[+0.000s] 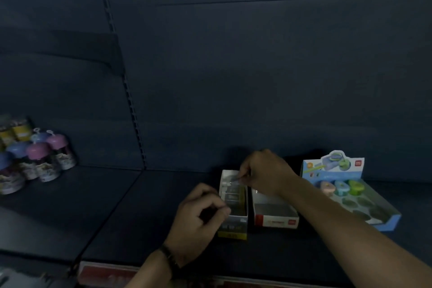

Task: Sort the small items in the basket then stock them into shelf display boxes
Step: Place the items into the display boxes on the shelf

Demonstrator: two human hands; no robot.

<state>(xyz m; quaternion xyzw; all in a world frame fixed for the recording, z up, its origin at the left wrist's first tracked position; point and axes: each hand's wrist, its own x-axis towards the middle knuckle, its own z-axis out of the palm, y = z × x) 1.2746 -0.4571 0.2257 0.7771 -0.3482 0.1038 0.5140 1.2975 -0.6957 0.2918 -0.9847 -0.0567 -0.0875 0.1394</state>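
A narrow white display box (243,211) with a yellow front stands on the dark shelf (145,213) and holds several small grey packets in a row. My left hand (198,220) grips the box's near left wall. My right hand (264,173) reaches over the box's far end and pinches a small grey packet (233,179) there. Right beside it stands a wider white box (275,214) with a red-marked front; its inside looks bare. The basket is out of view.
A blue display tray (364,203) at the right holds three pastel items at its back and several round hollows. Pink- and blue-capped canisters (39,159) crowd the left shelf. A perforated upright (133,110) divides the shelf bays. A red price strip (112,273) edges the front.
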